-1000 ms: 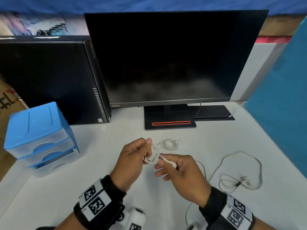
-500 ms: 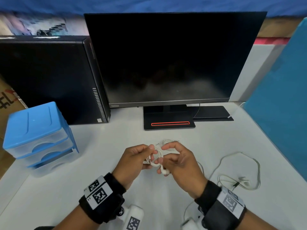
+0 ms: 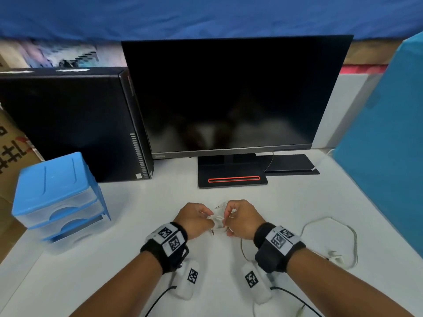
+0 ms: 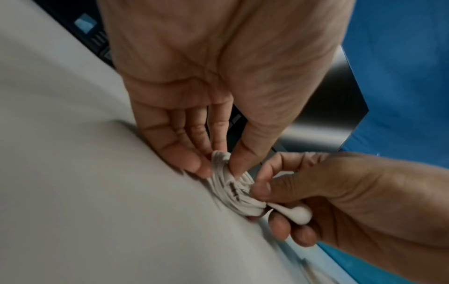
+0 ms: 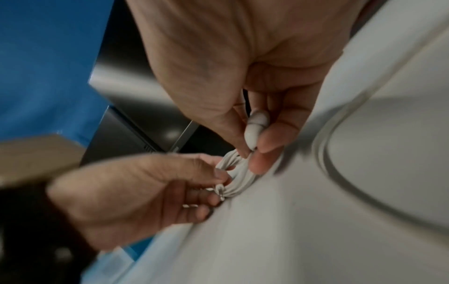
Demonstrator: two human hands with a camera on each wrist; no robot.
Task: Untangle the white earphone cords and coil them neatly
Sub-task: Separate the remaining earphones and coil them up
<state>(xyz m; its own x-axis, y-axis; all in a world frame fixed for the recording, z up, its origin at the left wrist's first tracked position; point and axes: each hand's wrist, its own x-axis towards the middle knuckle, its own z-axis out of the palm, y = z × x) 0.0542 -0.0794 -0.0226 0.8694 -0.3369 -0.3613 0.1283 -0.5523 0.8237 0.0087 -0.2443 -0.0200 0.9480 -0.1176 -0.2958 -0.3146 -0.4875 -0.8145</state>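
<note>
A white earphone cord [image 3: 216, 223], wound into a small coil, is held between both hands just above the white table [image 3: 114, 259]. My left hand [image 3: 207, 219] pinches the coil's left side between thumb and fingers [image 4: 218, 163]. My right hand [image 3: 225, 221] pinches the right side, with the earbuds [image 5: 255, 124] tucked in its fingers. The coil [image 4: 233, 190] shows several stacked loops. The jack plug [image 3: 212, 232] sticks out below the left hand. A second small white coil [image 3: 220, 205] peeks out behind the hands.
A loose white earphone cord [image 3: 329, 245] sprawls on the table to the right. A black monitor [image 3: 229, 99] on its stand [image 3: 232, 179] and a computer tower [image 3: 68, 124] stand behind. Left is a blue drawer unit [image 3: 57, 197]; right is a teal panel [image 3: 389, 156].
The right hand turned over and closed in on the loops from the right. Both hands now pinch a tighter coil, low over the table and in front of the second coil.
</note>
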